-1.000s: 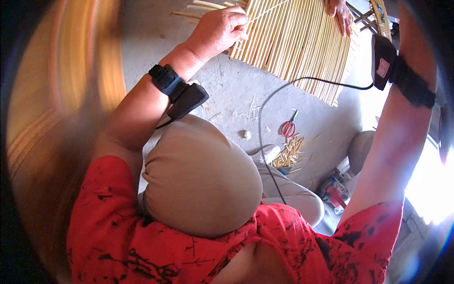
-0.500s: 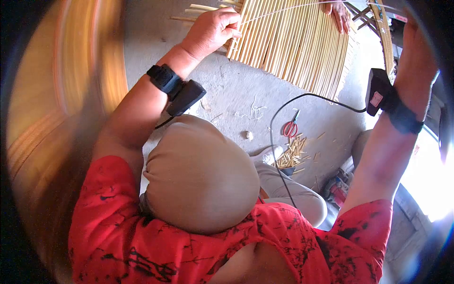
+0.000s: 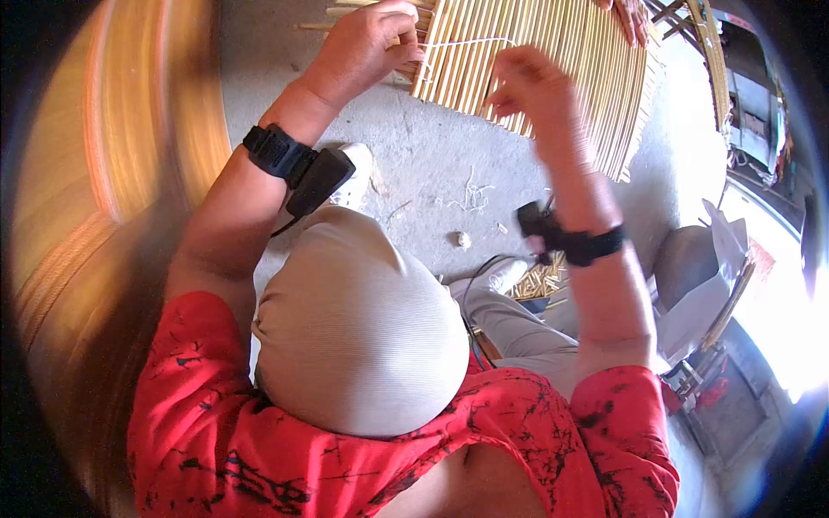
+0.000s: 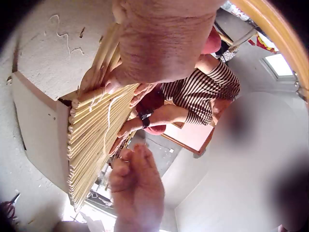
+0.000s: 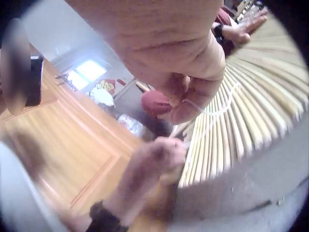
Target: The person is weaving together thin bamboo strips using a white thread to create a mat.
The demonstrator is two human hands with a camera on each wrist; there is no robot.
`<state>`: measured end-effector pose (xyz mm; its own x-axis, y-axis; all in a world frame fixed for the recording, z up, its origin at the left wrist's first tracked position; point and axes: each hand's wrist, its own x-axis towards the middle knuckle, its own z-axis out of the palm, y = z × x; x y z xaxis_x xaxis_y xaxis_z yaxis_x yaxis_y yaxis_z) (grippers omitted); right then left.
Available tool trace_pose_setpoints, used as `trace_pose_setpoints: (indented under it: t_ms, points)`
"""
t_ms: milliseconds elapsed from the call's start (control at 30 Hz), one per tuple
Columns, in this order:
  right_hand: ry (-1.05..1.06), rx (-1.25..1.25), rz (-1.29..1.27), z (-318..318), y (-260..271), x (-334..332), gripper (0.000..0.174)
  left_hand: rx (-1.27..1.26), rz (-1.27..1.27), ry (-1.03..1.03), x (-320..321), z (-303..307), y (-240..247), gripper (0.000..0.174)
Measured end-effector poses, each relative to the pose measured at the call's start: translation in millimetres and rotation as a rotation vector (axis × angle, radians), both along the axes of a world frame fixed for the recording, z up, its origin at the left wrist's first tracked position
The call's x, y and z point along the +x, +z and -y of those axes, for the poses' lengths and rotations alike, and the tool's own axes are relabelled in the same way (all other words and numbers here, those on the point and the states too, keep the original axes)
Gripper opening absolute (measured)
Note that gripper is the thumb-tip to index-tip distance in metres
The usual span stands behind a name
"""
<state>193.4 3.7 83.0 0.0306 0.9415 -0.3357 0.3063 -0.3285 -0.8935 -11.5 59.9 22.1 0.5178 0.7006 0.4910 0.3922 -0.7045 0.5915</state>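
Note:
A mat of thin pale sticks [image 3: 484, 78] lies at the top of the head view, with a white string [image 3: 471, 41] running across it. At the mat's left edge my left hand [image 3: 358, 52] pinches the string beside the end sticks. My right hand [image 3: 544, 99], blurred, is over the mat's near part. In the right wrist view, the string [image 5: 219, 112] comes from between the curled fingers of my right hand [image 5: 193, 87]. Another person's hand [image 3: 630, 22] rests on the mat's far right side.
Another person in a striped shirt [image 4: 200, 94] is across the mat. Cut stick pieces [image 3: 542, 281] lie beside my shoe [image 3: 501, 278] on the floor. A wooden panel [image 3: 129, 129] stands on the left. Scraps of string [image 3: 473, 194] are on the concrete floor.
My right hand has come in from the far right, inward and down to the mat, after drawing the string out. The left hand stays at the mat's edge, slightly farther left.

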Motion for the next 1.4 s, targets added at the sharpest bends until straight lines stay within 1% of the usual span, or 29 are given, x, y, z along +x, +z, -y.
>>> trace_pose_setpoints:
  t_ms: [33,67,167,200,267,300,367,433,533,600,633,700,800,967,1033,1100,1167,1233,1267,1333,1400]
  points:
    - [-0.001,-0.101,0.061,12,-8,-19,0.012,-0.134,0.141,0.026,1,-1,2,0.019]
    - [0.079,-0.063,0.134,22,-20,-28,0.010,-0.162,0.170,0.028,0,0,4,0.017]
    - [-0.004,0.143,0.293,31,-43,-43,0.009,-0.148,0.158,0.070,1,-1,1,0.014]
    - [-0.004,0.146,0.292,29,-46,-46,0.009,-0.145,0.157,0.071,0,-1,0,0.014]
    - [-0.016,0.230,0.377,27,-49,-48,0.007,-0.167,0.122,0.108,0,0,0,0.014]
    - [-0.018,0.230,0.379,27,-50,-49,0.007,-0.167,0.123,0.106,1,0,0,0.014]
    - [0.036,0.283,0.518,28,-50,-50,0.010,-0.211,0.113,0.135,1,0,2,0.014]
    - [0.043,0.282,0.540,26,-50,-52,0.010,-0.196,0.112,0.141,1,0,2,0.014]
    - [0.001,0.236,0.550,23,-50,-56,0.011,-0.185,0.117,0.139,0,-1,2,0.015]
    - [0.044,0.283,0.729,24,-47,-61,0.010,-0.188,0.123,0.130,0,-1,3,0.016]
    - [0.046,0.283,0.731,25,-49,-63,0.010,-0.183,0.127,0.127,0,-1,3,0.015]
    - [0.032,0.365,0.801,27,-52,-65,0.009,-0.178,0.134,0.127,1,0,3,0.014]
    - [0.015,0.338,0.769,29,-49,-67,0.008,-0.222,0.080,0.127,1,0,4,0.012]
    - [0.058,0.302,0.780,25,-39,-64,0.006,-0.224,0.154,0.073,2,-3,-2,0.013]
    - [0.079,0.295,0.888,24,-37,-65,0.006,-0.215,0.155,0.096,3,-2,-3,0.014]
    - [0.109,0.266,0.914,23,-39,-65,0.007,-0.208,0.153,0.120,4,-1,-1,0.015]
    - [0.136,0.237,0.941,23,-40,-65,0.008,-0.285,0.129,0.156,4,-1,4,0.015]
    - [0.063,0.198,0.745,27,-40,-64,0.010,-0.268,0.134,0.177,5,-1,1,0.015]
    - [0.063,0.197,0.746,27,-43,-64,0.010,-0.250,0.138,0.198,6,0,-1,0.015]
    - [0.007,0.298,0.659,28,-46,-64,0.011,-0.248,0.136,0.210,6,0,0,0.015]
    - [0.000,0.285,0.664,28,-46,-64,0.012,-0.239,0.134,0.220,7,-1,1,0.015]
